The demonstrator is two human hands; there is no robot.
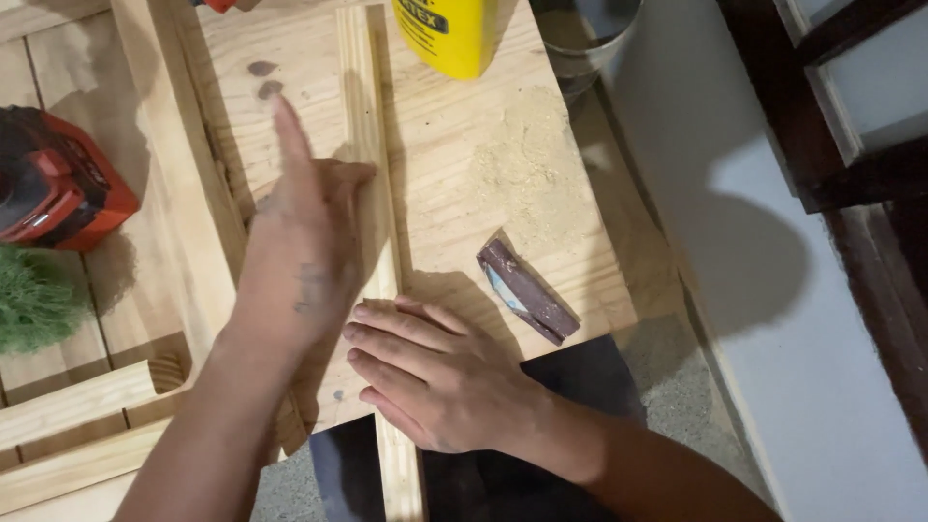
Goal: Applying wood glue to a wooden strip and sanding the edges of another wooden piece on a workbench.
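A thin pale wooden strip (362, 106) lies lengthwise on a light wooden board (454, 184). My left hand (300, 237) rests on the strip's left side, index finger stretched forward, thumb against the strip. My right hand (430, 377) lies flat over the strip's near part, fingers pointing left, pressing it to the board. A folded piece of dark brown sandpaper (527, 290) lies on the board just right of my right hand. A patch of sawdust (527, 159) covers the board's right side.
A yellow glue bottle (447, 34) stands at the board's far edge. A red and black power tool (53, 184) and a green fuzzy object (34, 300) sit at left. Loose wooden slats (82, 401) lie at lower left. Grey floor and a white wall lie to the right.
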